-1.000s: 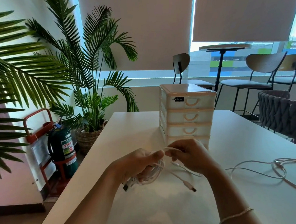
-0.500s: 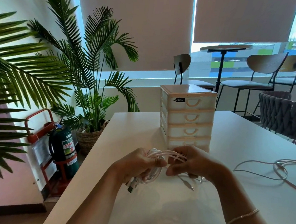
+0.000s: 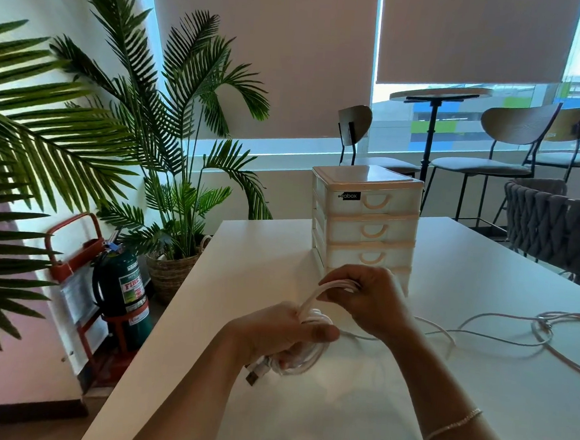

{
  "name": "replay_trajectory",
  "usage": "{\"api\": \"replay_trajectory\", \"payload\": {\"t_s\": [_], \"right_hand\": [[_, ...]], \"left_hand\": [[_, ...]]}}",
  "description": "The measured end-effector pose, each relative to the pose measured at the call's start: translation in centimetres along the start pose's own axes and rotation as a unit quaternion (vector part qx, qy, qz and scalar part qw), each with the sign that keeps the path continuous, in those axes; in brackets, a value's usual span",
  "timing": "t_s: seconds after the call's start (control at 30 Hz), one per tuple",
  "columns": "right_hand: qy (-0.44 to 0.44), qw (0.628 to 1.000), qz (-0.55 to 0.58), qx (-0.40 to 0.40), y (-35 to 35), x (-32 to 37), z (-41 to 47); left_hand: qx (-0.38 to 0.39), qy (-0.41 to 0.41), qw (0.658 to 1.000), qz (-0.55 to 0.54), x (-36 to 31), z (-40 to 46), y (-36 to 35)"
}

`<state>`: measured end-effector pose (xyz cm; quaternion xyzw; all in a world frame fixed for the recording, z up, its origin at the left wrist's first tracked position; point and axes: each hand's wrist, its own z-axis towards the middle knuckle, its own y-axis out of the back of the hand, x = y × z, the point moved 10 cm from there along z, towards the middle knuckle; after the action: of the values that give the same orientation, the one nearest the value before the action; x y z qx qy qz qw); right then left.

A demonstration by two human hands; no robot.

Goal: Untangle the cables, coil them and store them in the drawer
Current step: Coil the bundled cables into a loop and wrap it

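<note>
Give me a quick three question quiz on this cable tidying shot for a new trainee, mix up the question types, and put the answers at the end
1. True or false: every drawer of the drawer unit is closed.
2. Which hand grips the coiled white cable? A) left hand B) right hand C) neither
3. Fill in: a second, loose cable lies on the table to the person's ____.

Key
1. True; all visible fronts sit flush, though the right hand hides part of the lowest one.
2. A; the right hand only pinches the strands running up from the coil.
3. Right.
</note>
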<state>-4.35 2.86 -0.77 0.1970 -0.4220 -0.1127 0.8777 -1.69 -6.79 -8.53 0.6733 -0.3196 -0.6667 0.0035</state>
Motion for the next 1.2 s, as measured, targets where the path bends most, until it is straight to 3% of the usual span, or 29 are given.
{"api": "replay_trajectory", "payload": {"t_s": [0.3,0.47,0.57,0.77,0.87,1.0,1.2], "right_hand": [[-0.059,0.994,0.076,0.044,-1.4,-1.6,-0.3],[-0.071,0.981,0.147,0.107,-2.7,-1.6,-0.5],[-0.098,0.953,0.24,0.158,-3.5,-1.9,-1.0],[-0.095,0.907,0.354,0.208,-4.2,-2.1,-1.4],[-0.081,0.899,0.368,0.224,-3.9,-1.8,-1.3],[-0.071,0.896,0.384,0.21,-3.1,-1.6,-1.2],[-0.11,0.925,0.329,0.152,-2.9,-2.1,-1.0]], "left_hand": [[-0.006,0.014,0.977,-0.212,-0.3,0.2,0.0],[-0.046,0.01,0.963,-0.264,-0.4,0.2,0.8],[-0.039,0.007,0.955,-0.293,-0.7,0.0,0.8],[0.043,-0.059,0.944,-0.32,-2.1,-0.8,0.0],[0.034,-0.088,0.952,-0.291,-2.5,-1.1,0.5],[0.018,-0.058,0.957,-0.285,-2.1,-1.1,0.7],[-0.016,-0.02,0.942,-0.334,-1.5,-1.0,0.9]]}}
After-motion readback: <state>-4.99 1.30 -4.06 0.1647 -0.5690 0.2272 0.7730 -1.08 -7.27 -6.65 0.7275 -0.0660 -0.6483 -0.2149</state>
